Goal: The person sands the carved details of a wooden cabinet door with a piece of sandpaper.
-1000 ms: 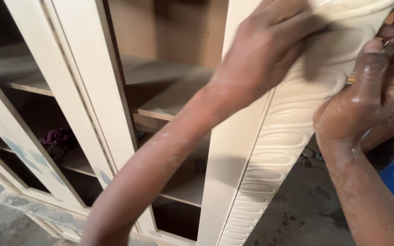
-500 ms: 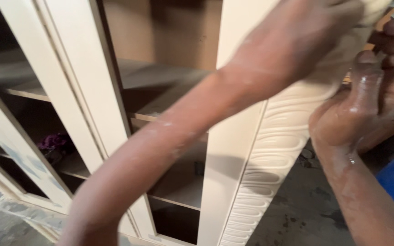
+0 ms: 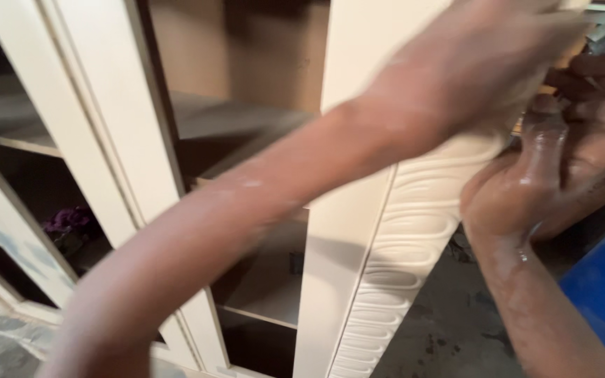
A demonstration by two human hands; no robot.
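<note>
A cream cabinet (image 3: 106,119) stands open-fronted before me, with a carved wavy panel (image 3: 400,266) running down its right post. My left hand (image 3: 484,63) reaches across to the top of that panel and lies against it, blurred by motion; whether it holds anything is hidden. My right hand (image 3: 561,161) is wet and shiny. Its thumb presses the panel's right edge and its fingers curl behind it.
Bare wooden shelves (image 3: 246,119) sit inside the cabinet. A small purple thing (image 3: 68,220) lies on a lower left shelf. A blue object (image 3: 603,294) is at the lower right, above a grey concrete floor (image 3: 449,336).
My left hand has slid upward along the carved panel and blurred. The view has moved closer. My right hand has stayed at the panel's edge.
</note>
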